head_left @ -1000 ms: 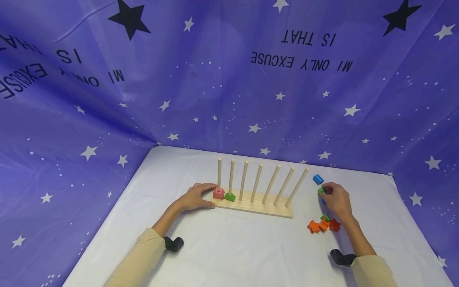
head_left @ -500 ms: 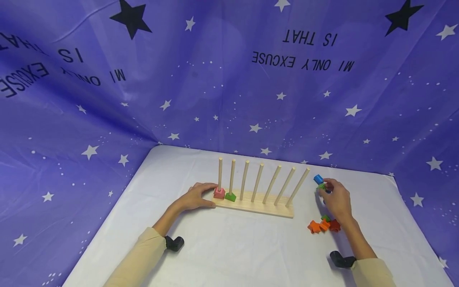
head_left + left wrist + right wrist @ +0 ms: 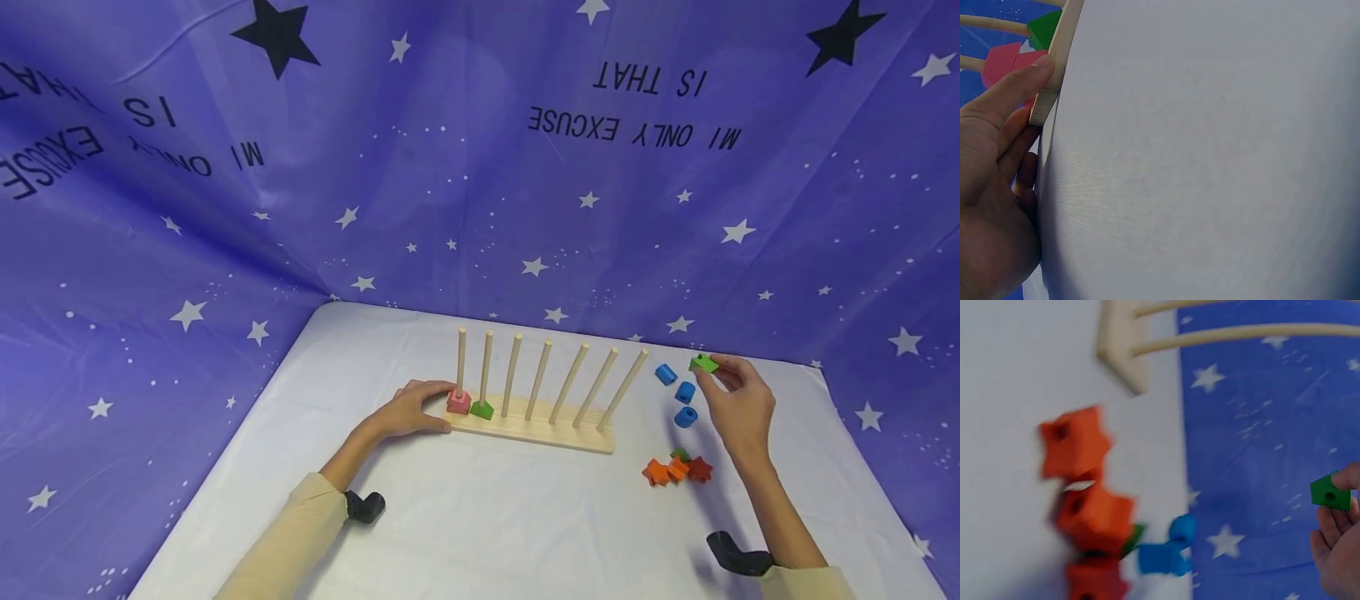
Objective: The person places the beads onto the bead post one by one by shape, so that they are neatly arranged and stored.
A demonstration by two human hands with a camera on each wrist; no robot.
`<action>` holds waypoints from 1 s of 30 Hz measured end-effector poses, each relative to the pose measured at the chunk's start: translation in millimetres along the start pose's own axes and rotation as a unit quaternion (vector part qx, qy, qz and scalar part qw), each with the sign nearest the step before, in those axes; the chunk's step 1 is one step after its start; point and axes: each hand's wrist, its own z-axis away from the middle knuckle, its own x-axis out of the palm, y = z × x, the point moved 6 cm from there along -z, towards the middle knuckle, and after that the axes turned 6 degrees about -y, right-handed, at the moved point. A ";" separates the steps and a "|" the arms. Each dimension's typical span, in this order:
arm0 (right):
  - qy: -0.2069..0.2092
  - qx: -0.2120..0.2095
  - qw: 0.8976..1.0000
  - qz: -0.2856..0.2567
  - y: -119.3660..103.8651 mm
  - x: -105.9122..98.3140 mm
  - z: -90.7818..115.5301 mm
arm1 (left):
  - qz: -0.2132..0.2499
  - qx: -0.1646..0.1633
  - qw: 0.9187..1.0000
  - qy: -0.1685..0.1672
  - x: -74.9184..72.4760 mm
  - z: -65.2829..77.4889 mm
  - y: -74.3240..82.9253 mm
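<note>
My left hand (image 3: pixel 408 411) grips the left end of a wooden peg board (image 3: pixel 540 432), thumb on its near edge and fingers round the end. A pink block (image 3: pixel 458 402) sits low on the first peg, a green block (image 3: pixel 482 410) on the second; the other pegs are bare. At the right, my right hand (image 3: pixel 738 408) pinches another green block (image 3: pixel 703 363) between thumb and fingers, held above the table. In the right wrist view a hole shows in this angular green block (image 3: pixel 1329 492).
Several blue beads (image 3: pixel 686 417) lie left of my right hand. Nearer me are two orange star beads (image 3: pixel 656 472), a red star bead (image 3: pixel 701 469) and a partly hidden green block (image 3: pixel 680 455). A purple star-patterned curtain (image 3: pixel 465 208) backs the white table (image 3: pixel 510 517).
My right hand has lifted the green block off the table and moved it right, away from the blue beads, which now show fully. My left hand stays on the peg board.
</note>
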 end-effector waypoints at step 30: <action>-0.153 -0.195 0.924 -0.292 -200.5 60.7 38.8 | 0.003 0.008 1.000 0.004 0.2 1.0 -0.4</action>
